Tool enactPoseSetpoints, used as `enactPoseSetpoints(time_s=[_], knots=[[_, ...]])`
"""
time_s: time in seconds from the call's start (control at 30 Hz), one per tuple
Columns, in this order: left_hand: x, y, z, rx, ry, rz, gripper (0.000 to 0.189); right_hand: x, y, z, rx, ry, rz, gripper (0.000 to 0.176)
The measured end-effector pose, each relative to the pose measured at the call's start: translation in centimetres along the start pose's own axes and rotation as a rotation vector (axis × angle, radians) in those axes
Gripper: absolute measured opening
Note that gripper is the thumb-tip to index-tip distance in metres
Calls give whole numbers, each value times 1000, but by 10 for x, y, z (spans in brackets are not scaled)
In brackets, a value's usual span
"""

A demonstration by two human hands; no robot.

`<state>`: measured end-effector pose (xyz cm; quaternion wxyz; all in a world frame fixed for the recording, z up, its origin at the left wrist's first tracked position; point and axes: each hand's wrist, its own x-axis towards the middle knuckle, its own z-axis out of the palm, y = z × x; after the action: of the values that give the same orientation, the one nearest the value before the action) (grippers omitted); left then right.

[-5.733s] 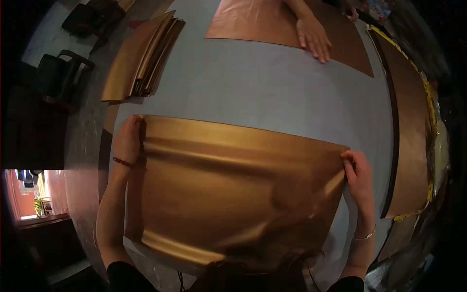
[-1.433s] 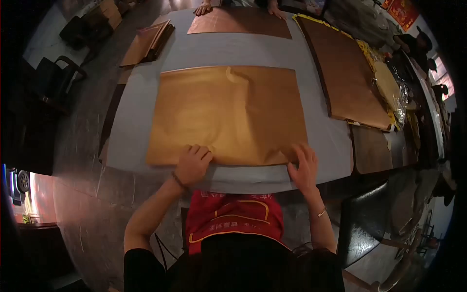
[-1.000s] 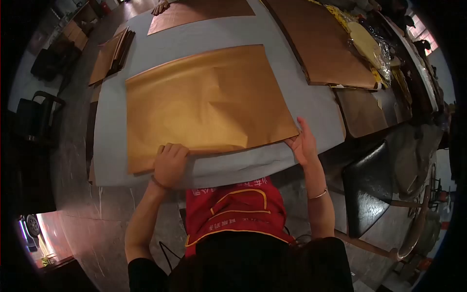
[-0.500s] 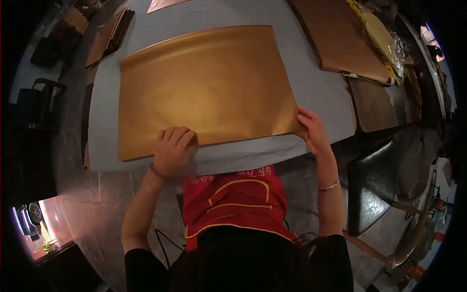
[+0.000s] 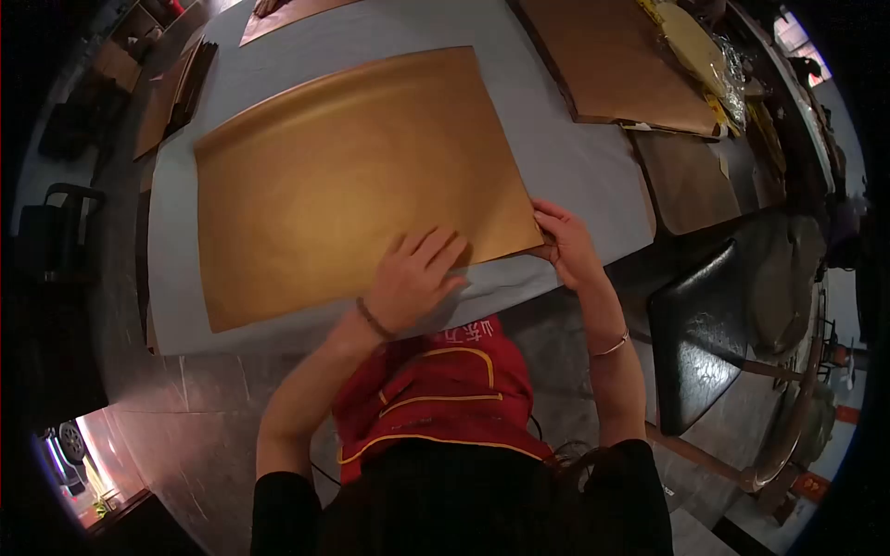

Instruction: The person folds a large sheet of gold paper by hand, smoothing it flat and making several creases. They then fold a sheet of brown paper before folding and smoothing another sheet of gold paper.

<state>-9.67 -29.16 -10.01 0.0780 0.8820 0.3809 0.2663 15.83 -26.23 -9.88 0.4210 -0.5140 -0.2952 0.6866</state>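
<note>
A large gold-coloured sheet [image 5: 343, 185] lies on the pale grey cloth [image 5: 603, 176] over the table, its far left edge slightly curled. My left hand [image 5: 419, 276] rests across its near edge, right of the middle, with the fingers stretched out over the surface. At the near right corner, my right hand [image 5: 570, 248] pinches the sheet between thumb and fingers. The parts of the fingers under the corner are hidden.
Brown sheets [image 5: 630, 65] are stacked at the far right, with a clear plastic wrapper [image 5: 732, 83] beside them. More brown boards [image 5: 176, 97] stand at the far left. A black padded chair [image 5: 700, 338] is close on my right.
My left hand has slid right along the near edge, its fingers straighter. The right hand still holds the corner. The whole view has shifted and turned slightly.
</note>
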Motion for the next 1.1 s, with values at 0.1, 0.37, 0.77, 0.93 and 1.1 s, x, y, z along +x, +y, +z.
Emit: enactPoseSetpoints(time_s=[0.1,0.37,0.77,0.93,1.1], knots=[[29,18,26,-99,29,2,56,0,3,-2,39,-8,-33,37],[60,34,67,35,148,25,55,-1,4,-6,67,-32,-22,40],[60,23,55,-170,66,15,40,-2,4,-6,36,-55,-26,41],[57,20,56,-206,61,-1,35,0,7,-9,29,-60,-32,40],[57,19,55,-228,51,-20,31,2,10,-10,22,-61,-33,41]])
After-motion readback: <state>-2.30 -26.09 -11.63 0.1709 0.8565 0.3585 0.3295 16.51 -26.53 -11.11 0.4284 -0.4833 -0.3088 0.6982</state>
